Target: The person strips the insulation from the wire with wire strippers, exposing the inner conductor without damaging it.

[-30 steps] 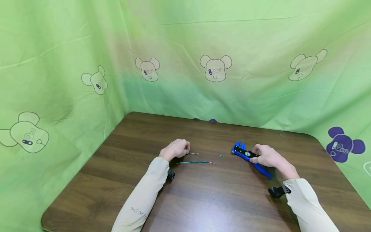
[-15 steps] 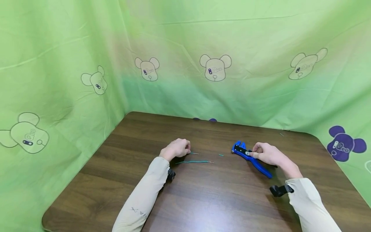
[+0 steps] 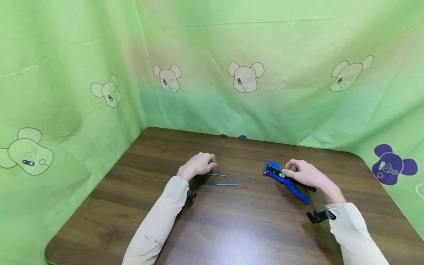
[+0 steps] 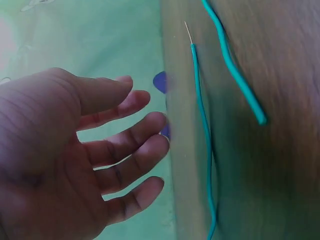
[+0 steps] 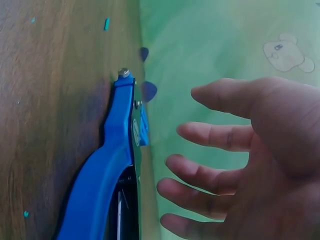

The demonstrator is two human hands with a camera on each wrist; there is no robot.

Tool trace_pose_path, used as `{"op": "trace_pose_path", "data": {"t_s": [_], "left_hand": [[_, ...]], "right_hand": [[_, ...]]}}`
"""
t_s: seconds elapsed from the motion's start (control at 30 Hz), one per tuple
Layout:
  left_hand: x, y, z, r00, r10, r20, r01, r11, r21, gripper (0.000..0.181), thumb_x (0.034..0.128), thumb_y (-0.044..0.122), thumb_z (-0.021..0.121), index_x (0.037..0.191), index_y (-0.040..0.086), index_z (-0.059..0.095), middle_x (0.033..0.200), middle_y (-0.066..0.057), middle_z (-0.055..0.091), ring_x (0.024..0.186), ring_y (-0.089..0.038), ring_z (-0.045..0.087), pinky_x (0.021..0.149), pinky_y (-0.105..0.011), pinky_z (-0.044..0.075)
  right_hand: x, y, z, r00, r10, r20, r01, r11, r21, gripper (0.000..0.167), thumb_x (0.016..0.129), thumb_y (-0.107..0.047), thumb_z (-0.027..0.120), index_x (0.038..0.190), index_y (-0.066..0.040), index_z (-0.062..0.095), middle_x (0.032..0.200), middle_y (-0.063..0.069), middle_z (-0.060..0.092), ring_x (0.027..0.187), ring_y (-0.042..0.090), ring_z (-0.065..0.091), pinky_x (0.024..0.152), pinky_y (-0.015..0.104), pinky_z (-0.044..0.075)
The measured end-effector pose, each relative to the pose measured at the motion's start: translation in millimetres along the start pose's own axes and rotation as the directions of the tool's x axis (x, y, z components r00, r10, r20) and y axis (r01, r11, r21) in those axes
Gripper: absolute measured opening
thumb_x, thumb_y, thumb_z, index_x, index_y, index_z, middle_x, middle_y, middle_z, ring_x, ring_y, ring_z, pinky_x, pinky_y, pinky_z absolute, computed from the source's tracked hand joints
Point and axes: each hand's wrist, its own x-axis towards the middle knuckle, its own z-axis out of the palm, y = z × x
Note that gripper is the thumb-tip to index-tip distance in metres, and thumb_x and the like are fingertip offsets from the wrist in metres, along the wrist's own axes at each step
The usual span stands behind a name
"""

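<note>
Two green wires lie side by side on the table: the far wire (image 4: 202,107) has a bare metal tip, and the near wire (image 3: 220,184) also ends in a bare tip at its right. My left hand (image 3: 200,163) hovers just above the far wire, fingers loosely bent and holding nothing. A blue and black wire stripper (image 3: 291,187) lies on the table at the right. Over it is my right hand (image 5: 215,165), apart from the tool in the right wrist view, its fingers spread and slightly bent with nothing in them.
A short green piece of insulation (image 3: 252,177) lies between the wires and the wire stripper. Tiny green scraps, one a small bit (image 5: 26,214), dot the wood. A green printed curtain (image 3: 245,110) hangs behind the table (image 3: 251,228).
My left hand has let go of the far wire and lifted slightly to the left. My right hand has released the wire stripper and risen off it; the tool stays lying there.
</note>
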Motion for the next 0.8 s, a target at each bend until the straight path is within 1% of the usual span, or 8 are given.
{"op": "trace_pose_path", "data": {"t_s": [0.13, 0.27, 0.5, 0.67, 0.73, 0.8], "left_hand": [[-1.6, -2.5, -4.3, 0.999, 0.034, -0.011, -0.034, 0.999, 0.019, 0.018, 0.1007, 0.027, 0.055, 0.102, 0.013, 0.067, 0.087, 0.004, 0.065, 0.076, -0.012, 0.057, 0.072, -0.029, 0.047], [-4.7, -4.9, -9.4, 0.998, 0.057, -0.023, -0.056, 0.997, 0.043, 0.019, 0.1008, 0.026, 0.055, 0.103, 0.012, 0.068, 0.086, 0.004, 0.064, 0.076, -0.012, 0.057, 0.071, -0.029, 0.047], [-13.6, -7.9, -16.2, 0.995, 0.089, -0.051, -0.083, 0.992, 0.096, 0.014, 0.1003, 0.024, 0.056, 0.098, 0.014, 0.066, 0.085, 0.004, 0.064, 0.077, -0.011, 0.057, 0.072, -0.030, 0.048], [-19.9, -9.5, -18.8, 0.992, 0.109, -0.064, -0.102, 0.988, 0.115, 0.015, 0.1004, 0.024, 0.056, 0.099, 0.014, 0.066, 0.087, 0.002, 0.065, 0.079, -0.012, 0.058, 0.075, -0.031, 0.049], [-22.4, -11.8, -20.1, 0.991, 0.112, -0.077, -0.101, 0.986, 0.131, 0.015, 0.1004, 0.024, 0.056, 0.099, 0.014, 0.067, 0.087, 0.002, 0.065, 0.080, -0.012, 0.059, 0.075, -0.031, 0.050], [-25.0, -15.2, -22.1, 0.989, 0.112, -0.091, -0.097, 0.984, 0.152, 0.014, 0.1003, 0.024, 0.056, 0.099, 0.014, 0.066, 0.088, 0.002, 0.065, 0.081, -0.013, 0.059, 0.075, -0.031, 0.050]], "right_hand": [[0.6, -4, 0, 1.000, -0.020, -0.002, 0.020, 1.000, 0.004, 0.023, 0.095, -0.029, 0.062, 0.100, -0.007, 0.065, 0.087, 0.002, 0.065, 0.080, 0.015, 0.056, 0.071, 0.031, 0.044], [2.0, -5, 0, 0.999, -0.045, 0.002, 0.045, 0.999, -0.004, 0.022, 0.095, -0.030, 0.062, 0.100, -0.008, 0.065, 0.088, 0.002, 0.065, 0.081, 0.014, 0.057, 0.072, 0.031, 0.044], [-3.7, -4, 4, 0.998, -0.068, 0.018, 0.068, 0.998, -0.003, 0.023, 0.096, -0.032, 0.062, 0.101, -0.009, 0.065, 0.087, 0.001, 0.063, 0.079, 0.012, 0.055, 0.070, 0.028, 0.043], [-9.6, 0, 5, 0.997, -0.077, -0.003, 0.076, 0.997, -0.020, 0.021, 0.096, -0.030, 0.062, 0.099, -0.010, 0.065, 0.085, 0.000, 0.064, 0.078, 0.011, 0.055, 0.069, 0.028, 0.043], [-11.2, 2, 5, 0.997, -0.072, -0.017, 0.071, 0.997, -0.035, 0.019, 0.095, -0.029, 0.063, 0.099, -0.011, 0.065, 0.085, -0.001, 0.064, 0.078, 0.009, 0.055, 0.069, 0.027, 0.044], [-12.5, 5, 4, 0.996, -0.085, -0.034, 0.083, 0.995, -0.049, 0.018, 0.095, -0.027, 0.063, 0.099, -0.009, 0.065, 0.085, -0.002, 0.065, 0.077, 0.008, 0.056, 0.068, 0.028, 0.044]]}}
